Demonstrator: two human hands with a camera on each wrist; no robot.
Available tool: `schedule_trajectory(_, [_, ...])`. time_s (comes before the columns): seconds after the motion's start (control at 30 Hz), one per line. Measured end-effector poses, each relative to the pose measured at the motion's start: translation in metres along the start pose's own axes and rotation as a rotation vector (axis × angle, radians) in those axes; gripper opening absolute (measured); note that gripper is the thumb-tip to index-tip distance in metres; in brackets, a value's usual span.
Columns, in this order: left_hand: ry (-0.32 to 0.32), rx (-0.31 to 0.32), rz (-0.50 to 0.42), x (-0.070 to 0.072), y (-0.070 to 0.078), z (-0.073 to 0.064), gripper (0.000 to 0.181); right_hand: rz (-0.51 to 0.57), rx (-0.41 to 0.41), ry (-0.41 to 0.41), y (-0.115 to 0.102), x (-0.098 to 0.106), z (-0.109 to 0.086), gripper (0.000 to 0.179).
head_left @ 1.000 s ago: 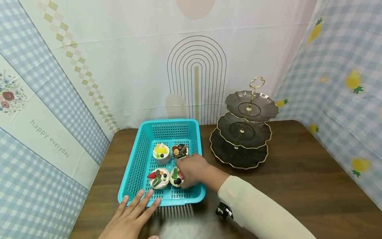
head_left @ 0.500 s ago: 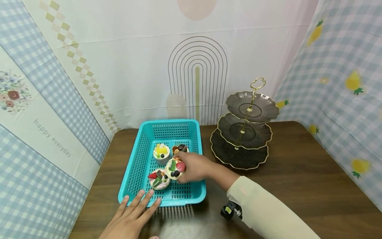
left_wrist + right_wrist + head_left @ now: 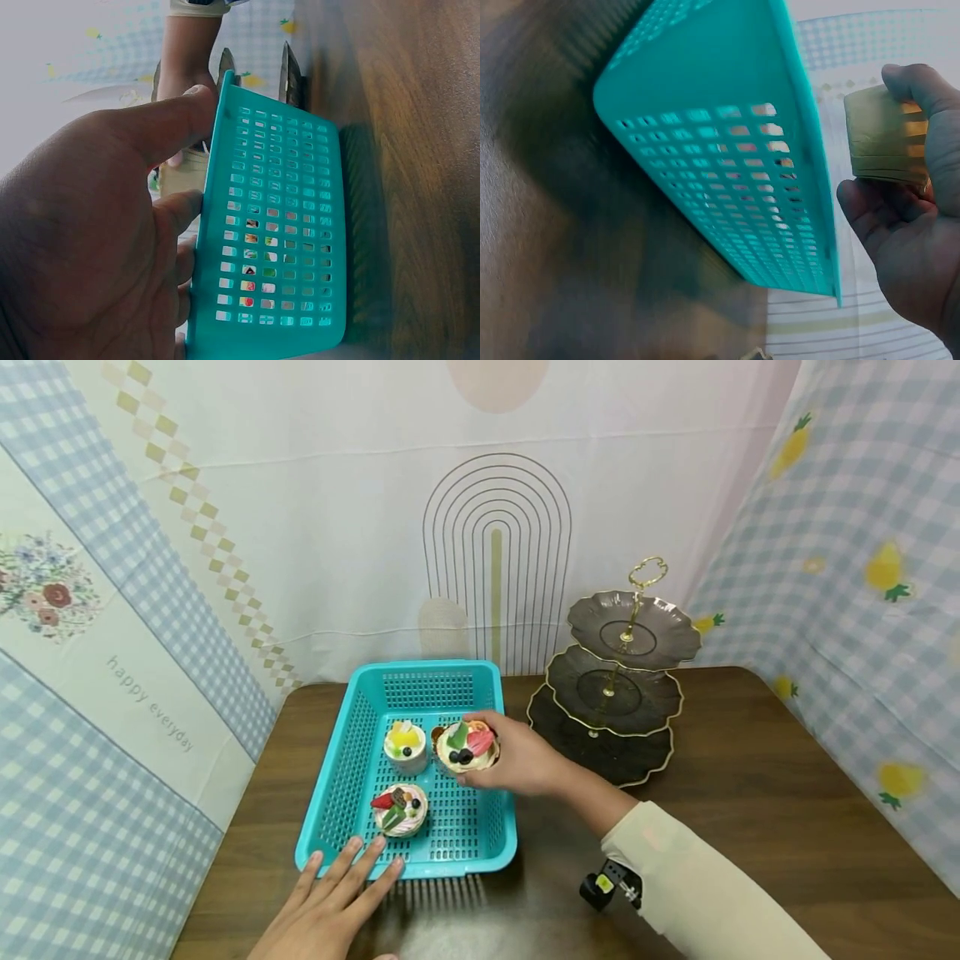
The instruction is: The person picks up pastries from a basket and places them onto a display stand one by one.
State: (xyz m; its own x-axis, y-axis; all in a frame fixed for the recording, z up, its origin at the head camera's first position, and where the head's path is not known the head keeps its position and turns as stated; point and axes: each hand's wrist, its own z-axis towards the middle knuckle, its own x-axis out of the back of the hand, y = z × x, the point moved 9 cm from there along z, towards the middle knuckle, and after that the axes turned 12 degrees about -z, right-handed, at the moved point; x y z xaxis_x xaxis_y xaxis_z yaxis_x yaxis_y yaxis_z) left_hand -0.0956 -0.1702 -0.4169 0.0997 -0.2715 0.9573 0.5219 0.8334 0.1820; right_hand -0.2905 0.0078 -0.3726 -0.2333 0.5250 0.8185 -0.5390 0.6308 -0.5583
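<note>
My right hand (image 3: 521, 758) grips a cupcake (image 3: 467, 748) topped with a strawberry slice, green leaf and dark berries, raised above the turquoise basket (image 3: 420, 869). Its plain paper cup (image 3: 877, 139) shows between thumb and fingers in the right wrist view. A cupcake with yellow fruit (image 3: 406, 745) and one with a red strawberry and kiwi (image 3: 400, 810) stand in the basket. Behind the held one, a chocolate cupcake (image 3: 437, 735) is mostly hidden. My left hand (image 3: 322, 900), fingers straight and spread, touches the basket's near rim.
To the right of the basket stands a three-tier dark plate stand (image 3: 624, 689) with gold edges and a gold handle on top. Both sit on a brown wooden table (image 3: 750, 793). Printed cloth (image 3: 337, 543) hangs behind and at the sides.
My right hand has lifted the strawberry-slice cupcake from the basket's near right part, moving it up and to the right. My left hand stays on the rim.
</note>
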Motion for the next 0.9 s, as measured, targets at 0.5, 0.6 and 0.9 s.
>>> schedule_trajectory(0.5, [0.043,-0.002,-0.007,0.0,-0.001,0.0,0.083,-0.122,-0.025,0.06,0.002,0.075,-0.016,0.081])
schedule_trajectory(0.6, [0.037,-0.003,-0.007,0.0,-0.001,0.0,0.083,-0.138,-0.018,0.078,0.001,0.091,-0.02,0.079])
schedule_trajectory(0.9, [0.009,-0.032,-0.018,-0.001,-0.003,-0.002,0.098,-0.218,-0.065,0.119,-0.002,0.13,-0.026,0.087])
